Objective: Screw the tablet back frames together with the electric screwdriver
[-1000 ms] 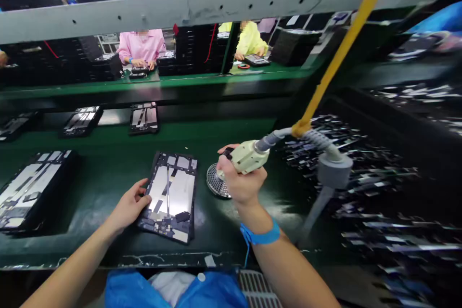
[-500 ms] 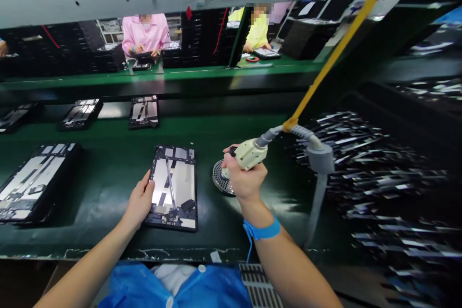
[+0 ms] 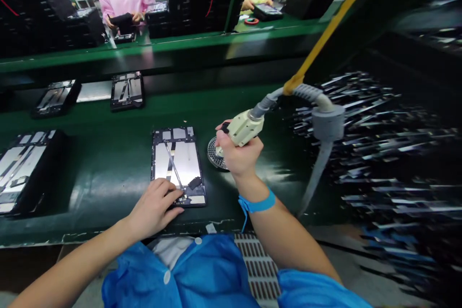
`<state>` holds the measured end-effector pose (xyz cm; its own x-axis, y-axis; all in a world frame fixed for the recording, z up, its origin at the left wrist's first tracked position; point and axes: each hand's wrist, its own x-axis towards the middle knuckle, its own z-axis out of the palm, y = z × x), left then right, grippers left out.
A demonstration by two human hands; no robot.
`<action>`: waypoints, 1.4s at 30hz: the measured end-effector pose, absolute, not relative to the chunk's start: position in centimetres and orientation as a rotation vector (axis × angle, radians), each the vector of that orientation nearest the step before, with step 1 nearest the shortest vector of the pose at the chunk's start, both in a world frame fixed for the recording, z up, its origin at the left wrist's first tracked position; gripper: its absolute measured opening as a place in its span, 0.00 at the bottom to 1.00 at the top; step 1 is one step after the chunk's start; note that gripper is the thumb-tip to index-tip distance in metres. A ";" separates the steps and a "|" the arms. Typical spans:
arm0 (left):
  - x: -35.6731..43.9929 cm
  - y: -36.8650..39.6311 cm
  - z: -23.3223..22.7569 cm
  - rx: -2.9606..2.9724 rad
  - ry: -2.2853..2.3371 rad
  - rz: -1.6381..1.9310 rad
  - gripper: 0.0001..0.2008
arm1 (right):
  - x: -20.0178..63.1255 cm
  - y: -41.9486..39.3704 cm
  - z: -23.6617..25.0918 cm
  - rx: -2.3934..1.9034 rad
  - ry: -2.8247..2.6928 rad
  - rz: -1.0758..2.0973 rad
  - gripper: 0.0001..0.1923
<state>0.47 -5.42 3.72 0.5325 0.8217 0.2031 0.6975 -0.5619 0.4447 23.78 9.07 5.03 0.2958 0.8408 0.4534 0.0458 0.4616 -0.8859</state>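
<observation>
Green bench (image 3: pixel 108 168): left-hand fingers (image 3: pixel 169 196) flat on tablet frame (image 3: pixel 177 163), right fingers (image 3: pixel 231 154) clamped around driver (image 3: pixel 243 128).

Left arm: bare forearm, entering from the near left and angled toward the centre. Left hand (image 3: pixel 155 208): palm down, fingers (image 3: pixel 172 196) spread and slightly curled, tips pressed flat.

Right arm: bare forearm, entering from the near right and rising toward the centre, wrist bent upward. Right hand (image 3: pixel 237 155): closed in a fist-like grip, back of hand toward the camera, thumb on the far side, knuckles raised above the left hand's level.
</observation>
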 end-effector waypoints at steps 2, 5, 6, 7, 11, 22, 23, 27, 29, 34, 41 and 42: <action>0.7 -5.1 3.5 2.419 1.307 0.554 0.14 | 23.8 9.1 4.9 -0.967 -1.161 0.657 0.09; 0.5 -4.5 3.7 2.386 1.297 0.516 0.13 | 23.9 9.1 4.7 -0.980 -1.185 0.653 0.09; 0.4 -4.4 3.8 2.383 1.285 0.513 0.13 | 23.9 9.1 4.7 -0.983 -1.194 0.647 0.09; 0.2 -4.3 4.0 2.383 1.271 0.519 0.12 | 24.0 9.0 4.7 -0.986 -1.201 0.641 0.09; -0.2 -4.6 4.3 2.464 1.161 0.581 0.11 | 24.0 8.9 5.0 -0.986 -1.196 0.642 0.09; 0.7 -7.1 2.8 2.733 1.255 0.577 0.17 | 23.8 8.5 5.5 -1.003 -1.203 0.685 0.09; 0.8 -7.3 2.6 2.733 1.271 0.607 0.18 | 23.8 8.5 5.6 -1.006 -1.202 0.687 0.09; 0.9 -7.7 2.1 2.745 1.277 0.707 0.20 | 23.9 8.3 6.0 -0.998 -1.174 0.686 0.09; 1.0 -7.8 2.1 2.749 1.288 0.692 0.19 | 23.9 8.2 6.2 -0.998 -1.166 0.688 0.08; 1.5 -7.6 2.5 2.753 1.309 0.568 0.17 | 23.9 8.0 6.6 -1.007 -1.160 0.701 0.07; 1.1 -2.8 1.5 2.593 1.380 0.791 0.08 | 25.0 7.7 5.9 -1.022 -1.215 0.639 0.10; 1.1 -1.8 1.4 2.596 1.362 0.798 0.08 | 25.3 7.7 5.7 -1.034 -1.225 0.617 0.10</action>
<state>1.07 -1.81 1.36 0.4613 0.7913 0.4013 0.7369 -0.5936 0.3233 25.25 7.68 5.71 0.2694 0.8473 0.4578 0.1368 0.4369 -0.8890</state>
